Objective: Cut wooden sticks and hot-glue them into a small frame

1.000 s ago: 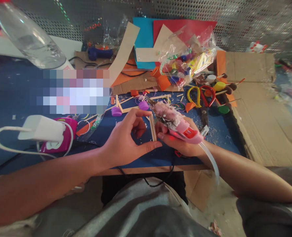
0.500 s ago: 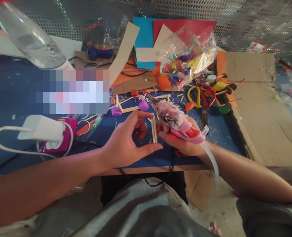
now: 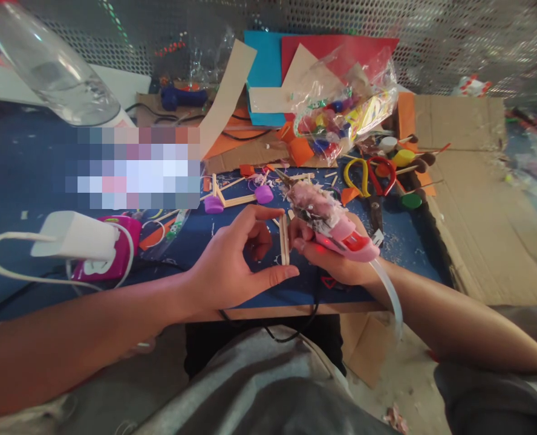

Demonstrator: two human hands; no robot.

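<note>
Between the thumb and forefinger of my left hand [image 3: 232, 260], a short bundle of thin wooden sticks [image 3: 284, 240] is pinched by its two ends. My right hand [image 3: 336, 257] is wrapped round a pink hot glue gun [image 3: 327, 220], whose front is coated with dried glue and fluff. Its nozzle points up and to the left, away from the sticks, and a glue stick [image 3: 389, 296] trails from its back. Fingertips of my right hand are close to the bundle; whether they touch it I cannot tell. Beyond the hands lies a stick frame [image 3: 239, 200] with purple caps [image 3: 263, 194].
Red-and-yellow scissors [image 3: 372, 181] lie right of the glue gun. A plastic bag of caps [image 3: 341, 121] sits at the back. Cardboard [image 3: 477, 223] covers the right side. A white charger [image 3: 78, 238] in a pink socket block [image 3: 127, 241] and a bottle [image 3: 64, 72] stand left.
Almost nothing differs. The glue gun and the stick bundle have shifted very slightly to the right; both hands keep their grips.
</note>
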